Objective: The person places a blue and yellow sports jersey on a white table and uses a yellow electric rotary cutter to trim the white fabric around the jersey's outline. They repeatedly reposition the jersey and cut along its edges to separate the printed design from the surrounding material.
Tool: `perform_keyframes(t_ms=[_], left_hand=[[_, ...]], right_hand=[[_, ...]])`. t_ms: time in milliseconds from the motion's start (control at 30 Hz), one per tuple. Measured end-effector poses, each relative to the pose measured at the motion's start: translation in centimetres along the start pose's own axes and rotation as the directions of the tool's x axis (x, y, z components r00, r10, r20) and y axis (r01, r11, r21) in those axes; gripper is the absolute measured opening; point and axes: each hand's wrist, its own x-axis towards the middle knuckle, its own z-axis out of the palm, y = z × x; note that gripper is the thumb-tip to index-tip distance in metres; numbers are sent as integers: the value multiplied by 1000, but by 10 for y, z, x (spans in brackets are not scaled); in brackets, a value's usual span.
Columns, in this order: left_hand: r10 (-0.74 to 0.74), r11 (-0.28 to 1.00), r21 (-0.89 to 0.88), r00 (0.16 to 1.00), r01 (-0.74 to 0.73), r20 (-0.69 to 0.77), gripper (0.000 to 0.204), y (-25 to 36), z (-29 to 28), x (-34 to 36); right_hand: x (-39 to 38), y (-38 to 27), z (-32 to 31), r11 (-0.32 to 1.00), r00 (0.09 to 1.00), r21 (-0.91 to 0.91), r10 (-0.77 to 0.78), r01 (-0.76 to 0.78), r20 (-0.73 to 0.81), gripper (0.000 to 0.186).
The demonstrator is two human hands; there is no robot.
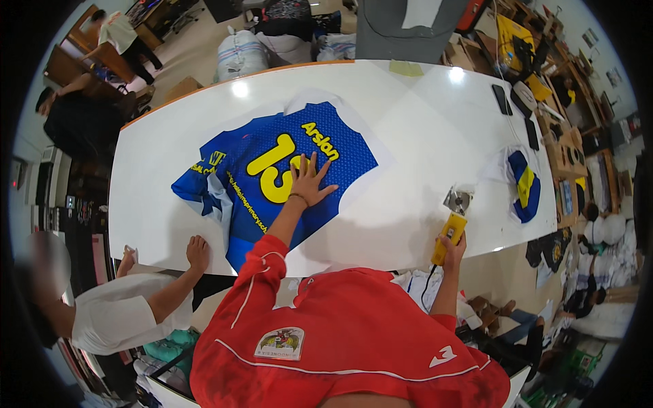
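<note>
My left hand (pixel 310 185) lies flat with fingers spread on a blue jersey panel (pixel 355 160) with yellow lettering and a large number. White margins edge the panel, and its left end is folded over. Over at the right, my right hand (pixel 454 250) grips the yellow body of an electric rotary cutter (pixel 450 234). Its round metal blade end is at the white table top, apart from the fabric. A black cord trails down from the cutter's handle.
The white table (pixel 408 102) bears a bundle of blue, yellow and white fabric (pixel 522 185) at right, with a phone (pixel 502 100) behind. A person in white (pixel 132 309) rests hands on the near left edge. Stuffed sacks (pixel 241 56) stand beyond the far edge.
</note>
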Motion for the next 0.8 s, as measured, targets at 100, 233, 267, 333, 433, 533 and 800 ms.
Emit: perform_keyframes(t_ms=[100, 233, 267, 333, 433, 533, 800], left_hand=[[-137, 989, -44, 987, 141, 88, 96, 45, -4, 30], [-163, 971, -144, 968, 192, 193, 93, 98, -32, 75], [-83, 962, -245, 986, 117, 147, 88, 95, -27, 80], [75, 901, -431, 997, -52, 36, 80, 73, -11, 84], [104, 889, -423, 977, -175, -185, 54, 61, -28, 36], [7, 975, -222, 997, 10, 72, 48, 55, -63, -44], [148, 986, -52, 976, -159, -162, 17, 30, 29, -125]], right_hand=[[-3, -5, 2, 999, 999, 21, 28, -28, 22, 55], [6, -10, 8, 997, 1000, 71, 23, -24, 11, 56], [7, -7, 9, 997, 1000, 80, 13, -15, 20, 56], [8, -7, 10, 997, 999, 81, -7, 5, 33, 57], [10, -6, 11, 998, 1000, 55, -18, 19, -12, 57], [10, -2, 5, 999, 999, 22, -28, 28, -29, 56], [10, 1, 4, 1000, 1000, 11, 27, -27, -14, 54]])
